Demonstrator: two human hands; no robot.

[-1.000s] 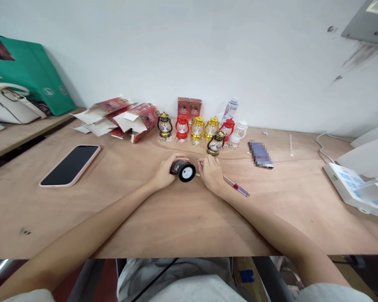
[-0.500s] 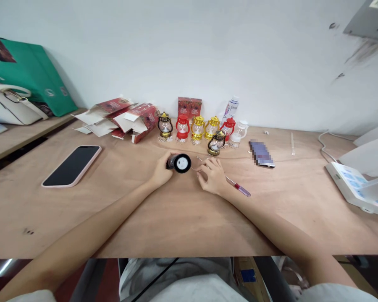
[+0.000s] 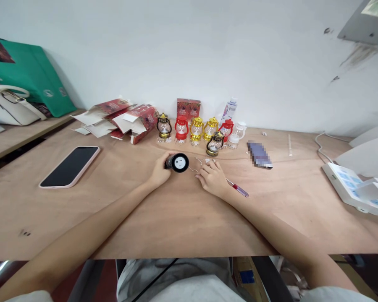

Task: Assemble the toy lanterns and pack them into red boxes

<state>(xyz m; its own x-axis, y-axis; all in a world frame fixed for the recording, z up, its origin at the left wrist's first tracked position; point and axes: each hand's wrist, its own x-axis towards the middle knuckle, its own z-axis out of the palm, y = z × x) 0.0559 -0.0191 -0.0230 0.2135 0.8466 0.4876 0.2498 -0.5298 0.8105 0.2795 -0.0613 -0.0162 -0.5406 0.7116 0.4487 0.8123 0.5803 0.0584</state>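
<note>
My left hand [image 3: 160, 170] is wrapped round a small black lantern [image 3: 179, 162], which is tipped so its round base with a white disc faces me. A thin chain [image 3: 193, 169] runs from beside the lantern to the fingertips of my right hand [image 3: 211, 177]. Those fingers are bent and close together on it, low over the table; the exact grip is partly hidden. A small white tag [image 3: 207, 160] lies by the right fingertips. Beside my right wrist is a screwdriver [image 3: 240, 190] with a clear purplish handle, its shaft partly covered by the hand. A black-and-bronze lantern [image 3: 215, 144] stands just beyond.
Behind stand several lanterns, among them a red lantern [image 3: 182, 128] and a gold lantern [image 3: 196, 129]. Opened red boxes [image 3: 141, 119], a bottle [image 3: 229, 110], a pink-cased phone [image 3: 69, 167], a second phone [image 3: 259, 154] and a white power strip [image 3: 349, 184] surround the work area.
The right fingers have lowered and flattened slightly toward the table. My left hand still holds the lantern in nearly the same pose. The whole view has shifted slightly.
</note>
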